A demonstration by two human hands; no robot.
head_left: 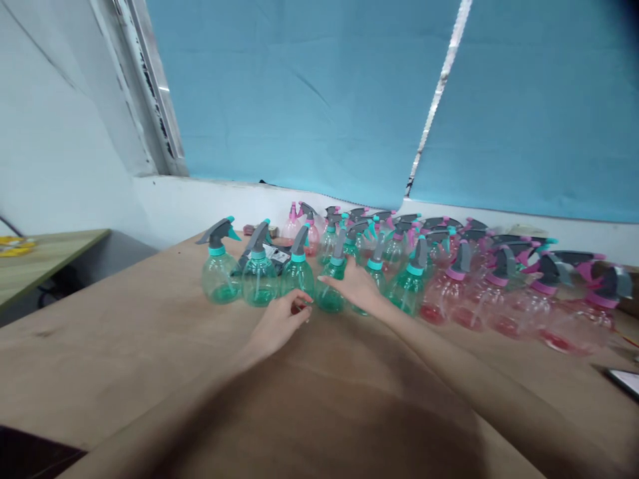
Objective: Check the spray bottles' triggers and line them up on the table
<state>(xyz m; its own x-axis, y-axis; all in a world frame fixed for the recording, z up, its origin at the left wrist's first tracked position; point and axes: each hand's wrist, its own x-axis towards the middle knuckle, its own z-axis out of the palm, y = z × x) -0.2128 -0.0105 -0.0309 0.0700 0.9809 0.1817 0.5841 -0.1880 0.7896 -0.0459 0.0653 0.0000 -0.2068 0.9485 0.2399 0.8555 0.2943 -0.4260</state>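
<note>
My left hand [285, 318] is just above the table, in front of a green spray bottle [298, 274] with a grey trigger head. Its fingers are loosely curled, with a gap to the thumb and nothing visible between them. My right hand [357, 285] reaches in among the green bottles, thumb and index finger spread apart. The thumb crosses the front of another green spray bottle [330, 296]; whether it presses on it I cannot tell. The other right fingers are partly hidden. To the left stand two more green bottles, one at the row's end [219, 279] and one beside it [258, 283].
Several clear pink spray bottles [472, 303] continue the front row to the right, with more bottles crowded behind. A dark flat packet [277, 258] lies behind the green ones. A dark-edged tablet-like object [626, 380] lies at right. Blue sheeting [309, 100] hangs behind the wooden table [150, 332].
</note>
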